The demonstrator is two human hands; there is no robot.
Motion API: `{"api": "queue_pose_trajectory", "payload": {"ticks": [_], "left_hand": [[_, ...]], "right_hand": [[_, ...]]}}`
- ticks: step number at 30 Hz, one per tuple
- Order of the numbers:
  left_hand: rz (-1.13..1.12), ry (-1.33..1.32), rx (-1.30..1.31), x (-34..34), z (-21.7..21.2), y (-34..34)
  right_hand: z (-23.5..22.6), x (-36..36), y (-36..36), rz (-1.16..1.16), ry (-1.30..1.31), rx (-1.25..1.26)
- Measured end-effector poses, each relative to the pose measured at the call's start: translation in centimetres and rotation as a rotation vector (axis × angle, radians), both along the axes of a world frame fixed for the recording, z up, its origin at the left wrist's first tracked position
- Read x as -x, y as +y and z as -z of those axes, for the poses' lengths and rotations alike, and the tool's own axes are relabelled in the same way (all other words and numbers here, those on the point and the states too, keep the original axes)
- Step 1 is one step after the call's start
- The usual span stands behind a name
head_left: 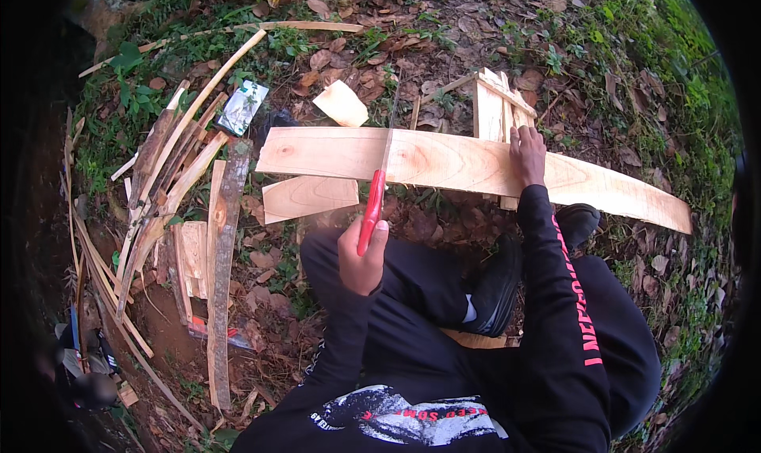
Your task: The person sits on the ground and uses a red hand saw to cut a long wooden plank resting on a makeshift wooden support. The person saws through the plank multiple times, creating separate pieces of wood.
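A long pale wooden plank (452, 164) lies across in front of me, resting on a small wooden frame (499, 108). My left hand (363, 256) grips the red handle of a hand saw (372, 207); its thin blade runs up across the plank near the plank's left part. My right hand (528, 153) presses flat on the plank's top, to the right of the saw, fingers spread. Both arms wear black sleeves, and a black shoe (495, 282) shows under the plank.
A short cut board (309, 198) lies just below the plank's left end. A heap of wood strips and offcuts (170, 183) lies at the left, with a long rough slab (223, 279). Leaf litter and green plants cover the ground around.
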State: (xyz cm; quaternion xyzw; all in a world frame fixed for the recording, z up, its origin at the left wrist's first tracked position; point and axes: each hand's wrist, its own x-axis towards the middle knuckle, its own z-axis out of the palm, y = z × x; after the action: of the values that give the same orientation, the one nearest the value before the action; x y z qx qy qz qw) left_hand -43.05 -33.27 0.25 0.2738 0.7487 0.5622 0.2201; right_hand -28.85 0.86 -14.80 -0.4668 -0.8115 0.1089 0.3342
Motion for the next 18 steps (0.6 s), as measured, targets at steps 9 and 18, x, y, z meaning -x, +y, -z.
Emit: {"api": "queue_pose_trajectory", "payload": {"ticks": [9, 18], "left_hand": [[-0.069, -0.23, -0.153, -1.2, 2.3, 4.3], [-0.122, -0.164, -0.111, -0.3, 4.2, 7.5]], "right_hand": [[-3.8, 13.1, -3.4, -0.423, -0.047, 0.033], [0.1, 15.7, 0.0, -0.293, -0.094, 0.283]]}}
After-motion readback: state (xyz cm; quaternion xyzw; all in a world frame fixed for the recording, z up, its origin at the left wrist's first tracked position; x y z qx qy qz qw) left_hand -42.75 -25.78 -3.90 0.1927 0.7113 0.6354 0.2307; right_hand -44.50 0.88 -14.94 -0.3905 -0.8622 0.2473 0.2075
